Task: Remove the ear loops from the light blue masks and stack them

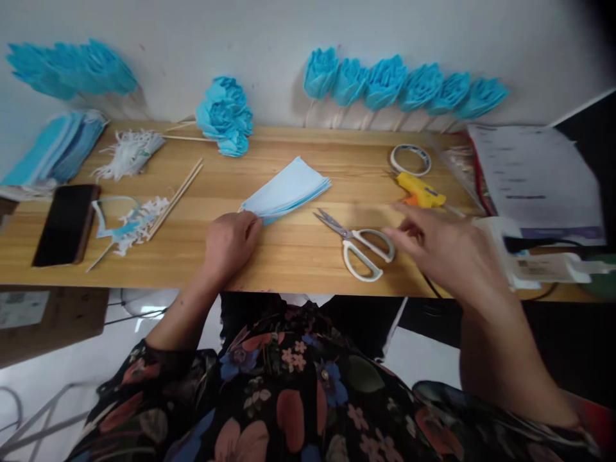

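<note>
My left hand point(231, 240) pinches the near corner of a folded stack of light-blue mask fabric point(287, 190), which fans out across the wooden table point(298, 256) toward the wall. My right hand point(445, 250) hovers open just above the table, fingers spread and blurred, holding nothing — it is just beside the white-handled scissors point(359, 247), which lie flat with blades closed and pointing toward the fabric. Just beyond my right fingers lies a yellow glue gun point(419, 190), and behind that a roll of tape point(410, 159).

On my left side lie a dark phone point(65, 223), thin wooden sticks point(176, 192), a heap of white ear loops point(128, 153) and a pile of blue face masks point(55, 147). Finished blue fabric flowers point(404, 83) lean in a row against the wall — one more cluster point(226, 115) lies on the table.
</note>
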Demonstrator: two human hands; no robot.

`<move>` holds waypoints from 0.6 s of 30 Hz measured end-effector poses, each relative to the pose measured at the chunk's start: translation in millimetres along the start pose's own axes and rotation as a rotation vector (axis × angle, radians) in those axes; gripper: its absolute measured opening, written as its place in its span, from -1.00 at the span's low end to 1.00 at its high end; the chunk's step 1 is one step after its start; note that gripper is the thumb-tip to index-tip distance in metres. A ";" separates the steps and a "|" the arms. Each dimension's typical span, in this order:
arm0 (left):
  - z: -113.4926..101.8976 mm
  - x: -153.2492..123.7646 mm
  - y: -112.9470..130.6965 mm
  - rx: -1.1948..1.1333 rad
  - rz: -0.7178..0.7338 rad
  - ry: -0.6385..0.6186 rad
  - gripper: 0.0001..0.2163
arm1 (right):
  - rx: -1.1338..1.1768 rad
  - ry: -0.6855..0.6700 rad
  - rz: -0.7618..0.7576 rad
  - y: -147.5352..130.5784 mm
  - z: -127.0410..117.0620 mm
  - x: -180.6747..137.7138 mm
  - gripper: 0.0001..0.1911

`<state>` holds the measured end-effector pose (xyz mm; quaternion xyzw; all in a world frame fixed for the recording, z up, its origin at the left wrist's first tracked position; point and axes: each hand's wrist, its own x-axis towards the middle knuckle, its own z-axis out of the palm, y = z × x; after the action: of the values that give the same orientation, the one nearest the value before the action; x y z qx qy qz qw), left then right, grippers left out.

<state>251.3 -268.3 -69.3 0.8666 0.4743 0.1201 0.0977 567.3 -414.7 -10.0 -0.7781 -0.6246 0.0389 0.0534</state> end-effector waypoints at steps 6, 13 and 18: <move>-5.0 0.6 -4.4 -0.196 -0.019 -0.009 -0.66 | -0.076 -0.054 -0.219 -27.9 38.2 -12.3 -0.50; -10.3 8.0 -10.7 -0.494 -0.059 -0.041 -0.67 | 0.078 -0.101 -0.111 -19.6 40.1 -3.8 -0.53; -10.7 10.5 -12.2 -0.596 -0.090 -0.039 -0.64 | 1.005 -0.327 0.104 -14.9 35.9 10.7 -0.47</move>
<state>243.8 -252.3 -61.3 0.7801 0.4540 0.2329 0.3621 550.7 -399.9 -43.6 -0.6702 -0.4898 0.4570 0.3195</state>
